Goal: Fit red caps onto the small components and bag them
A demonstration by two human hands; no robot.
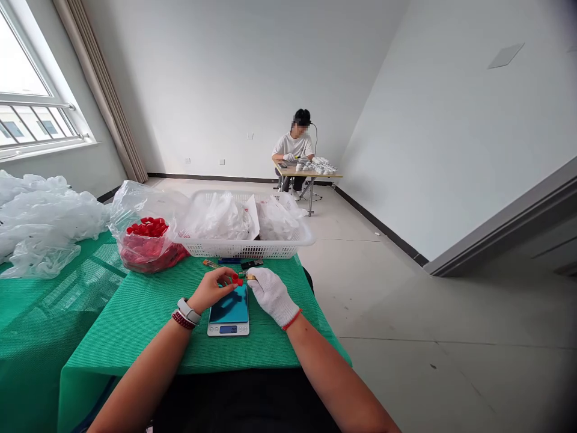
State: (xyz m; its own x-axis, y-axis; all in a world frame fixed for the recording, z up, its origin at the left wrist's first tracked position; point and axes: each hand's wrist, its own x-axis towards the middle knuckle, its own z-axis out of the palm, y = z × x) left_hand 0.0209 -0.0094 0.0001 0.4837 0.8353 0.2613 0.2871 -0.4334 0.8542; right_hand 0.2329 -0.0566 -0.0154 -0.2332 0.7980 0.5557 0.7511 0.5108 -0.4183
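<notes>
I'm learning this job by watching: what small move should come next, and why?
Probably bring the brass-coloured item against the red piece: the bare left hand pinches that piece, while the gloved right hand holds the item, apparently a tool, close beside it. Whether they touch is too small to tell.

A green mesh cloth (153,319) covers the work table and bears everything on it. A flat digital scale (228,331) lies near the front edge, its display reading zero. Behind it are a few small items (252,263), one dark, one blue, one orange, too small to identify surely. Farther back sits a white slotted basket (243,246); just left of it slumps a clear bag (130,207) of red pieces (148,227), and at far left, also on green mesh, heaps translucent plastic (40,210).
</notes>
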